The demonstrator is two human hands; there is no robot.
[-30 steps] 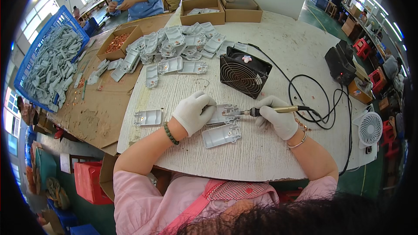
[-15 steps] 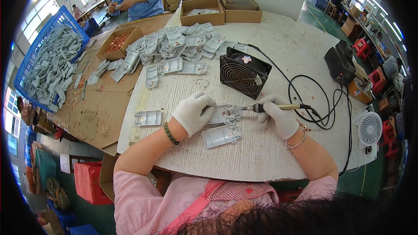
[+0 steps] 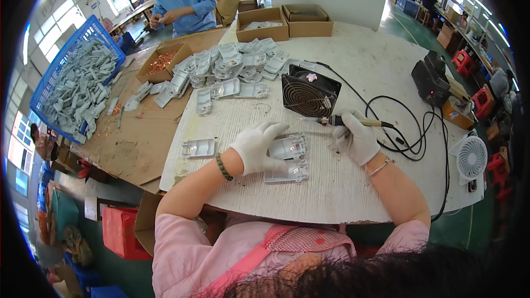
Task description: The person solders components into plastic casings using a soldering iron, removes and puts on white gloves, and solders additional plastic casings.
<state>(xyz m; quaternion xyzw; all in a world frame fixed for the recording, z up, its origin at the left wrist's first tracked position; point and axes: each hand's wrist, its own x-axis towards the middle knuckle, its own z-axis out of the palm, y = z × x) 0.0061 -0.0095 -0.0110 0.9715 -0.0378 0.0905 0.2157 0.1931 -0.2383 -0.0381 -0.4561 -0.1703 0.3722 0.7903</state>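
My right hand (image 3: 358,139), in a white glove, is closed round a soldering iron (image 3: 371,123). The iron's tip points left, above the far edge of a light grey plastic housing (image 3: 288,148) and in front of the black fan. Beside that housing's left end is my gloved left hand (image 3: 255,146), its thumb and fingers spread apart; whether they touch the housing I cannot tell. A second grey housing (image 3: 284,173) lies just nearer to me, close to my left thumb. Another housing (image 3: 200,148) lies apart, left of my left hand.
A black fan (image 3: 310,91) stands beyond my hands. Grey housings (image 3: 229,63) are heaped at the back, by a box of copper-coloured parts (image 3: 161,62) and a blue basket (image 3: 41,111). Black cable (image 3: 415,157) loops at right near a white fan (image 3: 472,158). A person (image 3: 185,3) works opposite.
The soldering iron's tip has moved up and away from the housing. My left hand has gone from a pinch at the housing to spread fingers beside it.
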